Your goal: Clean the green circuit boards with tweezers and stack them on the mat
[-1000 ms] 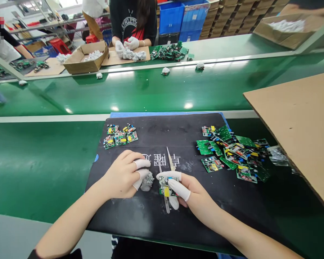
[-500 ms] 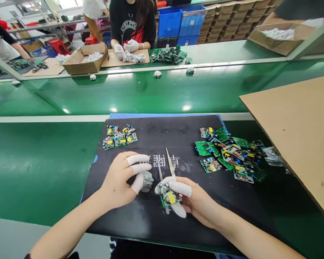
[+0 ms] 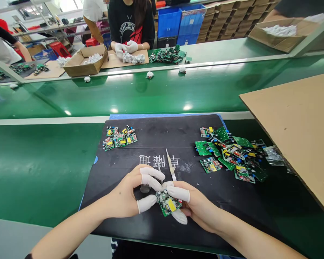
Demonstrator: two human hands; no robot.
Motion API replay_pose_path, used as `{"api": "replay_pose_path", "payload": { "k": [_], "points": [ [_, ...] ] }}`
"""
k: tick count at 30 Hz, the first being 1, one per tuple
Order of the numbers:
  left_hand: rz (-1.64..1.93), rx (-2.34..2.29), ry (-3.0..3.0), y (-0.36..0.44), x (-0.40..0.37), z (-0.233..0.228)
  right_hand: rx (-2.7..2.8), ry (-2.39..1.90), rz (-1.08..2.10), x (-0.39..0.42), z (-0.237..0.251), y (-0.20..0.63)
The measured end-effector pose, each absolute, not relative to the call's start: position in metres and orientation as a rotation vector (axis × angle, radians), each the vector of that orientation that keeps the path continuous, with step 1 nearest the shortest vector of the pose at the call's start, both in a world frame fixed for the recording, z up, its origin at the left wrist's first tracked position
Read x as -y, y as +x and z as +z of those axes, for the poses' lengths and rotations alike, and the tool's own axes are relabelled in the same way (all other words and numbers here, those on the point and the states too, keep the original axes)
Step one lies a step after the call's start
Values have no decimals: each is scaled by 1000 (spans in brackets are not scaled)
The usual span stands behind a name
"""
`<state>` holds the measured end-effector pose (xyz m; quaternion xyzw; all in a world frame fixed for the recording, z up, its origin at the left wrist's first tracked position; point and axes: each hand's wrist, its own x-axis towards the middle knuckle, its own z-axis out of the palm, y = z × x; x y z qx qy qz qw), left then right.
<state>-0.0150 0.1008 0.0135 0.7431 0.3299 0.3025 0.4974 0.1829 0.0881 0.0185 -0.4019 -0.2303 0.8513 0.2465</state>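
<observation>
My right hand (image 3: 187, 199), in white finger cots, grips a small green circuit board (image 3: 169, 205) with a yellow component, tilted above the black mat. My left hand (image 3: 136, 190), also in finger cots, is curled at the board's upper left corner, its thumb and fingertips at the edge. Whatever else those fingertips hold is hidden. Behind them a grey putty-like lump (image 3: 145, 188) sits on the mat, mostly covered. A pointed, tweezer-like metal tool (image 3: 170, 164) extends beyond my right hand; its lower end is hidden, and whether it is held I cannot tell.
Several circuit boards (image 3: 120, 139) lie grouped at the mat's back left. A loose heap of boards (image 3: 232, 153) covers the right side, beside a large cardboard sheet (image 3: 294, 115). Across the green conveyor (image 3: 129, 95), carrying white-topped pieces, a co-worker's gloved hands (image 3: 125, 49) handle white lumps.
My left hand has moved right from the grey lump to the board's corner. The board has dropped slightly in my right hand. White-topped pieces on the conveyor have shifted left.
</observation>
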Motion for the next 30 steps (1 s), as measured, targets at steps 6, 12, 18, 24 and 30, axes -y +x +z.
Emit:
{"api": "replay_pose_path", "payload": {
  "k": [6, 12, 18, 24, 30],
  "points": [
    [753, -764, 1562, -17, -105, 9, 696, -1042, 2335, -87, 17, 185],
    [674, -761, 1509, -17, -107, 15, 840, -1013, 2356, -85, 13, 188],
    [591, -908, 1176, -16, -101, 8, 1334, -950, 2084, -83, 18, 191],
    [504, -854, 1061, -17, -104, 5, 2103, -688, 1143, -81, 9, 196],
    [462, -834, 1025, -12, -105, 11, 2230, -701, 955, -81, 4, 196]
  ]
}}
